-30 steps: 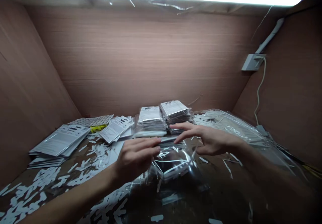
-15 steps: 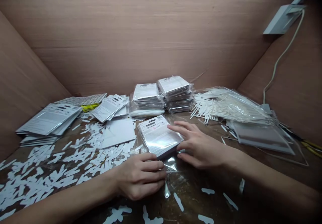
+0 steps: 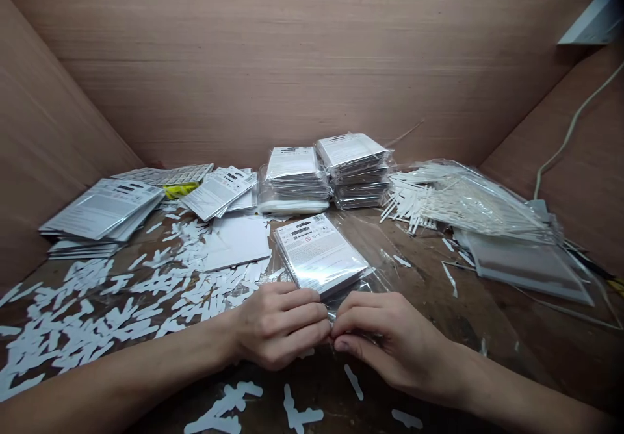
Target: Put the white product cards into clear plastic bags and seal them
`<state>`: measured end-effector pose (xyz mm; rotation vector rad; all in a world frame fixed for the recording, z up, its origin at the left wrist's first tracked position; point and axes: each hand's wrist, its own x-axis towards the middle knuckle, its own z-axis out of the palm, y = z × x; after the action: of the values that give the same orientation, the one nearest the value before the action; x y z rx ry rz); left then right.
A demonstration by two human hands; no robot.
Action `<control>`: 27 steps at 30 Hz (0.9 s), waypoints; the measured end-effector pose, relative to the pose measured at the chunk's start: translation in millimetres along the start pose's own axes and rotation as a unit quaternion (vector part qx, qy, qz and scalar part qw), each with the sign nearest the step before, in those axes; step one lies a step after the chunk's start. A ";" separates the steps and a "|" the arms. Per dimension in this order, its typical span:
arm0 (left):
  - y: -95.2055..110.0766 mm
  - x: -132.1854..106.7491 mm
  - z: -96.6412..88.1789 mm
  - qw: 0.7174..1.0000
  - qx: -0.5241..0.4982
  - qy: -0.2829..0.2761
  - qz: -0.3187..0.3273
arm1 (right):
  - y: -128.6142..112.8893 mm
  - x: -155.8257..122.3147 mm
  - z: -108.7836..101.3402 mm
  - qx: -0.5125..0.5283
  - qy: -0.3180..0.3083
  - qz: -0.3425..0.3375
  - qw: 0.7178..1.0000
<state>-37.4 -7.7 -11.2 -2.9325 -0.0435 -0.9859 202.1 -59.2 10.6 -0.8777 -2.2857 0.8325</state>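
A stack of printed cards point(image 3: 322, 252) with hang holes lies in a clear plastic bag point(image 3: 377, 281) on the brown table, its near edge toward me. My left hand point(image 3: 287, 323) is closed at the bag's near end, its fingertips hidden from view. Beside it, my right hand point(image 3: 375, 330) pinches the clear plastic at the same end, thumb and fingers together. The two hands almost touch. Just left of the bag lies a blank white card point(image 3: 238, 242) among loose paper scraps.
Two bagged stacks of cards point(image 3: 353, 167) stand at the back. More loose cards point(image 3: 104, 206) are piled left. White punched scraps point(image 3: 92, 330) cover the left side. At right lie white strips point(image 3: 414, 203) and clear plastic bags point(image 3: 531, 262). A cord point(image 3: 568, 128) hangs on the right wall.
My right hand has come off the right side of the card stack and down to the bag's near end, closing on the plastic. The camera view has shifted slightly.
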 end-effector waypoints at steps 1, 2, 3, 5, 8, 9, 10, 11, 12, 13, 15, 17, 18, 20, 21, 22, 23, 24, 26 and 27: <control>0.2 -0.3 1.1 1.000 -0.005 0.008 -0.006 | -0.9 -0.4 -0.3 -0.001 0.010 -0.003 1.000; 0.2 -0.6 2.7 1.000 -0.010 0.021 -0.016 | -1.8 -0.8 -0.1 -0.004 0.022 -0.010 1.000; 0.2 -0.8 4.5 0.999 -0.017 0.042 -0.027 | -2.5 -1.3 0.5 -0.012 0.035 -0.021 0.999; 0.1 -1.1 8.1 0.995 -0.037 0.090 -0.036 | -3.1 -2.3 3.0 -0.034 0.063 -0.052 0.996; 0.0 -1.2 10.7 0.988 -0.058 0.137 -0.030 | -2.4 -3.4 7.0 -0.051 0.093 -0.061 0.992; 0.1 -1.1 10.3 0.988 -0.062 0.140 -0.028 | -2.2 -3.5 7.7 -0.042 0.094 -0.049 0.993; 0.4 -1.0 9.3 0.987 -0.064 0.141 -0.027 | -2.3 -3.4 8.0 -0.026 0.091 -0.032 0.995; 0.7 -0.8 8.0 0.988 -0.064 0.139 -0.024 | -2.8 -3.1 7.8 -0.006 0.083 -0.013 0.996; 1.1 -0.4 6.4 0.989 -0.061 0.133 -0.017 | -3.9 -2.5 7.3 0.014 0.076 0.007 0.997; 1.5 0.1 4.7 0.991 -0.056 0.125 -0.008 | -5.6 -1.6 6.3 0.031 0.067 0.028 0.997; 2.4 1.4 1.5 0.994 -0.044 0.103 0.003 | -10.5 1.0 3.9 0.053 0.045 0.085 0.994; 3.3 3.0 -1.2 0.995 -0.034 0.088 0.014 | -16.2 4.3 1.5 0.069 0.013 0.158 0.985; 3.8 3.9 -2.3 0.996 -0.029 0.083 0.019 | -18.9 5.9 0.6 0.076 -0.003 0.189 0.979; 4.8 5.4 -4.2 0.996 -0.018 0.078 0.029 | -22.6 8.7 -0.3 0.085 -0.023 0.231 0.969; 5.4 6.0 -4.9 0.996 -0.012 0.077 0.032 | -23.5 9.7 -0.2 0.086 -0.027 0.242 0.966; 5.8 6.5 -5.5 0.996 -0.005 0.078 0.032 | -23.7 10.3 0.0 0.084 -0.029 0.247 0.965; 6.2 7.0 -6.0 0.996 0.003 0.079 0.033 | -23.2 10.6 0.6 0.080 -0.029 0.246 0.966; 6.4 7.3 -6.4 0.996 0.009 0.079 0.033 | -22.2 10.6 1.3 0.072 -0.030 0.239 0.968; 6.5 7.6 -6.5 0.996 0.019 0.083 0.037 | -19.1 9.7 3.7 0.052 -0.029 0.210 0.976; 6.3 7.5 -6.2 0.995 0.021 0.085 0.041 | -17.5 8.8 5.6 0.040 -0.027 0.191 0.980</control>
<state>-34.9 -14.2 -1.9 -2.7766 0.0607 -1.2000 186.0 -65.2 21.6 -1.2942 -2.1420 1.1142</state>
